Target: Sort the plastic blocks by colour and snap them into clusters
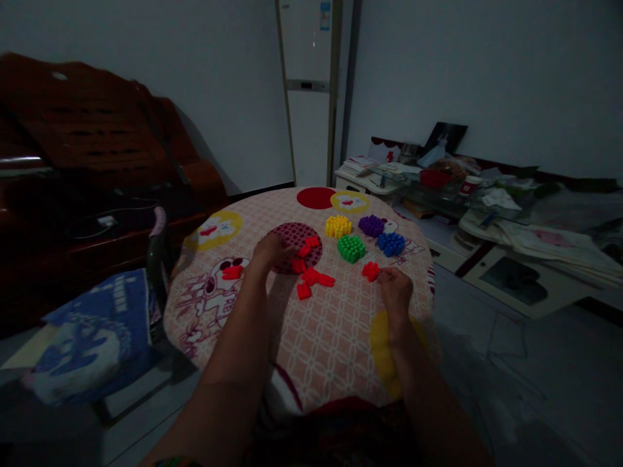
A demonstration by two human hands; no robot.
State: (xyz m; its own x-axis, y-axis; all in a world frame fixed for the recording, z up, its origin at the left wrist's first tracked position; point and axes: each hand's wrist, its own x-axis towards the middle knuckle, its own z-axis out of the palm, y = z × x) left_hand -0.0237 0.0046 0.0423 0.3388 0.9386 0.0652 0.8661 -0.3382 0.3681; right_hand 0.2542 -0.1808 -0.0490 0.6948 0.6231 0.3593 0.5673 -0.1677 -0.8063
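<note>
My left hand (271, 251) reaches over the dark round patch of the tablecloth, fingers stretched towards the loose red plastic pieces (298, 264); I see nothing held in it. More red pieces (316, 279) lie scattered just beside it, and another small red group (232, 272) sits to its left. On the right, my right hand (395, 287) has its fingertips pressed together at the edge of a small red cluster (370, 271), touching a red piece there. Behind this cluster stand bunches of small pieces: green (351, 248), yellow (338, 226), purple (371, 226) and blue (390, 244).
The round table wears a patterned pink cloth (331, 344). A chair with a blue cover (104, 331) stands at its left, a wooden bench (97, 143) behind that. A cluttered low cabinet (506, 279) runs along the right wall; a tall white unit (311, 130) stands behind the table.
</note>
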